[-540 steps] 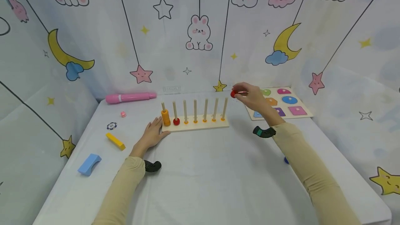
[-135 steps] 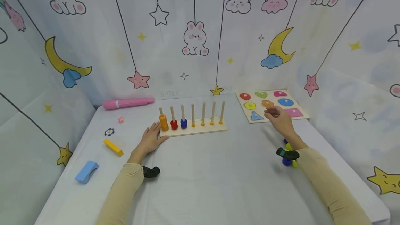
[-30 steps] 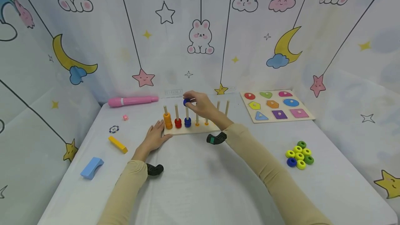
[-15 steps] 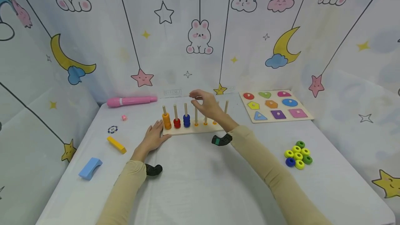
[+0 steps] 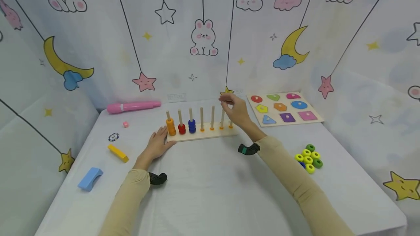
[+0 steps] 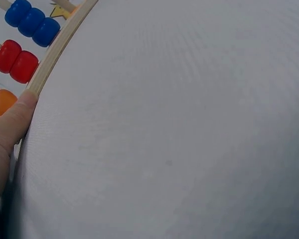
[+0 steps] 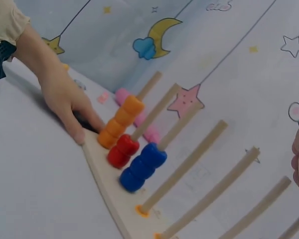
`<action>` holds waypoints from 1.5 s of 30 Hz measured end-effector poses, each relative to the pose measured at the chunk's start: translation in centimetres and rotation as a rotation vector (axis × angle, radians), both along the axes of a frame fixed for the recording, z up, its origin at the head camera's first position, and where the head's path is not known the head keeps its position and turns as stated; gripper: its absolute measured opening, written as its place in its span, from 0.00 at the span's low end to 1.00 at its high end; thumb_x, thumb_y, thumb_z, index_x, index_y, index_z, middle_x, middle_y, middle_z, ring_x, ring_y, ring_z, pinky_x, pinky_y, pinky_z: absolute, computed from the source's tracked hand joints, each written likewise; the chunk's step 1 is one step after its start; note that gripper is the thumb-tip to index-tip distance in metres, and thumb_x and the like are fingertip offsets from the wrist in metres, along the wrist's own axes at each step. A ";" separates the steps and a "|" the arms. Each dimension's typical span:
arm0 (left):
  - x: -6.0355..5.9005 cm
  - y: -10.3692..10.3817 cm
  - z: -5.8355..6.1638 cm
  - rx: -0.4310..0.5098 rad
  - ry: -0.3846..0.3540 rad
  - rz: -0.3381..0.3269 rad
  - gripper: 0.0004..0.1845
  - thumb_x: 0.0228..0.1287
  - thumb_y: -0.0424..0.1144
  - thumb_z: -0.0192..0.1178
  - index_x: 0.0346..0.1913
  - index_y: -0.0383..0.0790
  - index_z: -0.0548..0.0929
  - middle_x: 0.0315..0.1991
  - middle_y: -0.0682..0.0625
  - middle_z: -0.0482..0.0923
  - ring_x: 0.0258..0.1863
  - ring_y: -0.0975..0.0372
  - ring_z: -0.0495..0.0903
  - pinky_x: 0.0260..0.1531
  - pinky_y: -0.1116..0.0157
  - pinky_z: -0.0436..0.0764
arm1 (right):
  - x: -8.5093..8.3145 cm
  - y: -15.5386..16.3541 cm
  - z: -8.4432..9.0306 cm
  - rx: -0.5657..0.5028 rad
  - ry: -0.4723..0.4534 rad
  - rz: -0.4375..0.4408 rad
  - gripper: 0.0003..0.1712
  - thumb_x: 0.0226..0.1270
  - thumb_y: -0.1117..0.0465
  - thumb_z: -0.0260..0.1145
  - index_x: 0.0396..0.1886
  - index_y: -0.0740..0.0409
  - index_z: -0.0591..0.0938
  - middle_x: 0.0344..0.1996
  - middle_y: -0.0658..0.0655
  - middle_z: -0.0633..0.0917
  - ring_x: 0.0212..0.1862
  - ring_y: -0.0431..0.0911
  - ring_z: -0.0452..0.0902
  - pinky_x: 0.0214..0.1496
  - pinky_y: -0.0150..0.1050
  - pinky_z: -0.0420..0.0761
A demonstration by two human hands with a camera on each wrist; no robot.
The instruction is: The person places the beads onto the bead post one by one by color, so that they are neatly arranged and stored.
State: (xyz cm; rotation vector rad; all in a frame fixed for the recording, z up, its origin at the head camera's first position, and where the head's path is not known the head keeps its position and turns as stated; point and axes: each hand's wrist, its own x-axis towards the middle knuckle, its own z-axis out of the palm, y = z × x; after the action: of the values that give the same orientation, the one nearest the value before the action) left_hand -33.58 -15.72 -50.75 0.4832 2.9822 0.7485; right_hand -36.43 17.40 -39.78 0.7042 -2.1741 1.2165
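Observation:
A wooden peg board (image 5: 203,136) stands at the back middle of the table. From the left, its pegs carry several orange beads (image 5: 170,126), two red beads (image 5: 182,129) and three blue beads (image 5: 191,126); the other pegs are bare. My left hand (image 5: 156,144) rests against the board's left end with straight fingers, its thumb touching the front corner in the left wrist view. Above the rightmost pegs hovers my right hand (image 5: 236,111), loosely curled and holding nothing. Loose yellow beads (image 5: 307,160), green beads (image 5: 317,163) and a blue bead lie in a cluster at right, partly behind the right sleeve.
A shape puzzle board (image 5: 284,109) lies at the back right. Along the left are a pink marker-shaped toy (image 5: 133,107), a small pink die (image 5: 125,124), a round chip (image 5: 113,137), a yellow block (image 5: 118,153) and a blue arched block (image 5: 90,179).
The right hand released a blue bead onto the third peg, making three there, then moved right. Earlier, a second red bead and the other blue ones were added. The left hand stays put.

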 end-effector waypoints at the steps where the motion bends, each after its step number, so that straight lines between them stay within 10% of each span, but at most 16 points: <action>1: 0.0 0.0 0.0 0.003 0.001 -0.001 0.42 0.67 0.54 0.54 0.71 0.26 0.52 0.72 0.34 0.48 0.72 0.44 0.42 0.68 0.45 0.37 | 0.1 0.4 -0.1 -0.026 -0.010 -0.016 0.09 0.65 0.70 0.60 0.44 0.65 0.80 0.40 0.58 0.84 0.45 0.46 0.81 0.49 0.34 0.80; 12: 0.2 -0.1 0.3 0.001 0.006 -0.008 0.42 0.67 0.53 0.54 0.70 0.25 0.53 0.71 0.33 0.48 0.71 0.43 0.43 0.68 0.44 0.38 | 2.3 6.2 -1.8 -0.126 -0.113 -0.148 0.10 0.67 0.67 0.59 0.46 0.66 0.79 0.41 0.59 0.84 0.46 0.49 0.81 0.51 0.38 0.79; 40: 0.2 -0.1 0.7 -0.015 0.004 -0.014 0.42 0.68 0.54 0.53 0.70 0.24 0.52 0.71 0.32 0.48 0.71 0.43 0.42 0.68 0.44 0.39 | 12.5 25.4 -6.0 0.023 -0.364 -0.642 0.22 0.72 0.50 0.54 0.55 0.62 0.75 0.49 0.62 0.82 0.50 0.47 0.77 0.47 0.18 0.73; 45: 0.3 -0.1 0.7 -0.019 -0.013 -0.012 0.43 0.68 0.54 0.53 0.70 0.24 0.51 0.72 0.33 0.47 0.72 0.43 0.41 0.68 0.45 0.38 | 14.1 26.9 -6.2 0.050 -0.377 -0.663 0.20 0.72 0.52 0.54 0.54 0.62 0.75 0.48 0.62 0.82 0.46 0.33 0.74 0.46 0.16 0.72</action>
State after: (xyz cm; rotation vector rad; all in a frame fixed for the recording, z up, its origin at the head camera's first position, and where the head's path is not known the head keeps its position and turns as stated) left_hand -33.30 -15.79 -50.05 0.4925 2.9694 0.7193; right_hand -22.32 44.33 -45.95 -0.2586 -2.4454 0.9817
